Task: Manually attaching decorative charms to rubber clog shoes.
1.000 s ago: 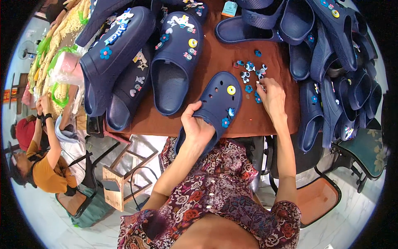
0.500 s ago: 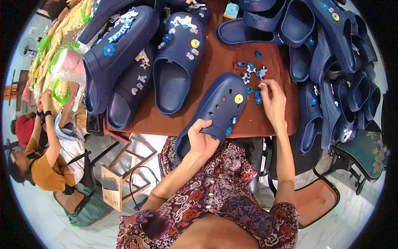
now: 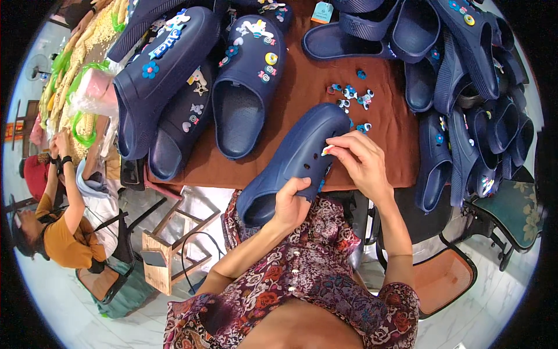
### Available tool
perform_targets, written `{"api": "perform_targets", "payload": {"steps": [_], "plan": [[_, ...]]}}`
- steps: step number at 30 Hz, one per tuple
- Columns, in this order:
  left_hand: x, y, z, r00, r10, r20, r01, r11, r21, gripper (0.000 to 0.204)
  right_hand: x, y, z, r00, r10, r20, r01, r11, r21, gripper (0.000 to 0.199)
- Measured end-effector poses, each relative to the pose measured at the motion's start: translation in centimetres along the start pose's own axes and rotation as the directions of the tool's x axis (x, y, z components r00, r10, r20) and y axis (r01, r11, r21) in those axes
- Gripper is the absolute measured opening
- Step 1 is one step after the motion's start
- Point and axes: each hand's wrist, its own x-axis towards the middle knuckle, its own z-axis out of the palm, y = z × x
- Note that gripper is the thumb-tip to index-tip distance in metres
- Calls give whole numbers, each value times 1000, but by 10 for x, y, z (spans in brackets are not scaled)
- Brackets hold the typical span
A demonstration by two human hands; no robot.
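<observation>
A navy clog [image 3: 293, 148] with round holes is tilted at the table's near edge. Closed around the side of its opening, my left hand [image 3: 292, 205] holds it from below. My right hand [image 3: 365, 166] pinches a small white and pink shoe charm [image 3: 327, 150] right at the clog's upper, over the holes. Part of the clog's toe is hidden behind the right fingers. Just beyond it lie several loose shoe charms [image 3: 349, 92], blue flowers and small figures, on the brown cloth [image 3: 285, 87].
Decorated navy clogs [image 3: 247, 93] stand at the left, and more clogs [image 3: 436, 131] are piled at the right. A tag [image 3: 322, 13] lies at the back. A wooden stool [image 3: 165, 259] and an orange chair [image 3: 444, 279] are below. Another person [image 3: 72, 232] works at the far left.
My right hand has moved left from the loose charms to the clog, bringing the charm. The clog has rolled in my left hand, showing more of its side.
</observation>
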Motion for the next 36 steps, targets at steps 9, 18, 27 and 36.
{"api": "perform_targets", "payload": {"steps": [9, 18, 27, 36], "plan": [[-6, -21, -38, 998, 12, -63, 0, 982, 190, 48, -4, 6, -1, 995, -87, -55, 83, 994, -77, 14], [-8, -17, -33, 986, 168, -3, -144, 853, 501, 26, -18, 9, 11, 976, -85, -200, 71, 995, -75, 16], [-2, 8, -7, 997, -66, 35, 65, 997, 31, 55, -14, 9, -7, 969, 242, -44, -227, 951, 210, 11], [-2, 16, -5, 992, -83, 95, 77, 995, 59, 56, -3, 4, -16, 972, 230, -35, -222, 962, 159, 11]]}}
